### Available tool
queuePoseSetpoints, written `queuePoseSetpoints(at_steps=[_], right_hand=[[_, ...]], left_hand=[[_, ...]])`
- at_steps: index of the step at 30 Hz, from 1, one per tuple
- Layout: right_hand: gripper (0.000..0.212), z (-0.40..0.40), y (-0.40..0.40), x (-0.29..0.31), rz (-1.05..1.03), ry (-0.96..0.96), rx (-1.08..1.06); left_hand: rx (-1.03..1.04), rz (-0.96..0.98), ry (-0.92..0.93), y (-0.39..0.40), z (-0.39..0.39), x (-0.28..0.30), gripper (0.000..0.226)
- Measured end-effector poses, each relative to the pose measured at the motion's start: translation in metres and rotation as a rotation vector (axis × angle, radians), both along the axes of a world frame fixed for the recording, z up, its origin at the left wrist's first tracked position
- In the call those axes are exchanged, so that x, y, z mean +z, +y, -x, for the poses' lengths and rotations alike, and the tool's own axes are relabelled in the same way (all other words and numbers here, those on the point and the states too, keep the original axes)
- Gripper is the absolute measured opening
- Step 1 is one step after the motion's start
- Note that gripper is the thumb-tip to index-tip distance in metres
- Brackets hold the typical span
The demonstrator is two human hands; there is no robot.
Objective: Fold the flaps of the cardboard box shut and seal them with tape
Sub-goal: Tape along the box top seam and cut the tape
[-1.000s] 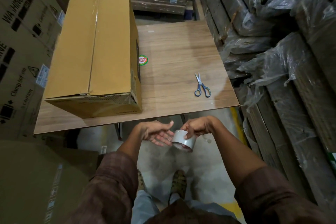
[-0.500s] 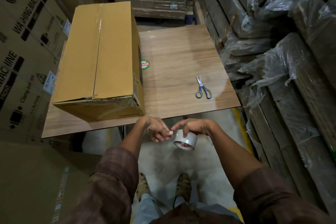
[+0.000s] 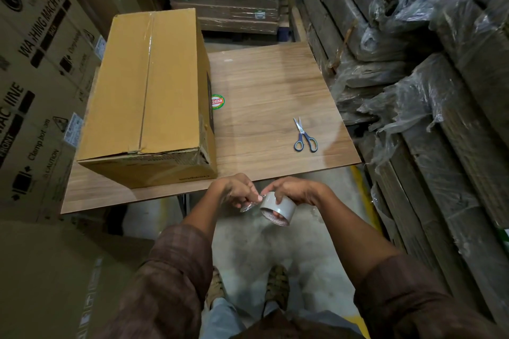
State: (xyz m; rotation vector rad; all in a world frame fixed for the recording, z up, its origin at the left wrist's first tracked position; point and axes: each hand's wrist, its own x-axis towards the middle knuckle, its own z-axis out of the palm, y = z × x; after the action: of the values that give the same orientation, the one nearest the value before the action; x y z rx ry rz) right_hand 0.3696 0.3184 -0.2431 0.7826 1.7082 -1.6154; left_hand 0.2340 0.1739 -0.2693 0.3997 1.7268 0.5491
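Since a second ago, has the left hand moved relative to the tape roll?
Yes. The left hand lay open beside the tape roll; now its fingers have curled, pinching the tape's loose end at the roll, below the table edge.

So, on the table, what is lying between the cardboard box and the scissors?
In the head view, only bare wood-grain tabletop lies between the cardboard box and the scissors; a round red-and-green sticker sits right against the box's side.
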Motion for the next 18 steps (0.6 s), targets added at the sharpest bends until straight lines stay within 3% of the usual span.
queuePoseSetpoints(at_steps=[3, 8, 11, 18], right_hand=[[0.033, 0.001, -0.002, 0.000, -0.112, 0.036, -0.018], [0.011, 0.004, 0.002, -0.009, -0.199, 0.188, -0.042], [0.009, 0.004, 0.005, -0.010, -0.286, 0.272, -0.093], [0.009, 0.007, 0.003, -0.008, -0.280, 0.315, -0.153]], left_hand=[[0.002, -0.002, -0.002, 0.003, 0.000, 0.005, 0.018], [0.083, -0.043, -0.113, 0.001, -0.003, 0.009, 0.022], [0.187, -0.102, -0.161, -0.003, 0.000, 0.007, 0.022], [0.227, -0.133, -0.073, -0.003, 0.001, 0.011, 0.017]])
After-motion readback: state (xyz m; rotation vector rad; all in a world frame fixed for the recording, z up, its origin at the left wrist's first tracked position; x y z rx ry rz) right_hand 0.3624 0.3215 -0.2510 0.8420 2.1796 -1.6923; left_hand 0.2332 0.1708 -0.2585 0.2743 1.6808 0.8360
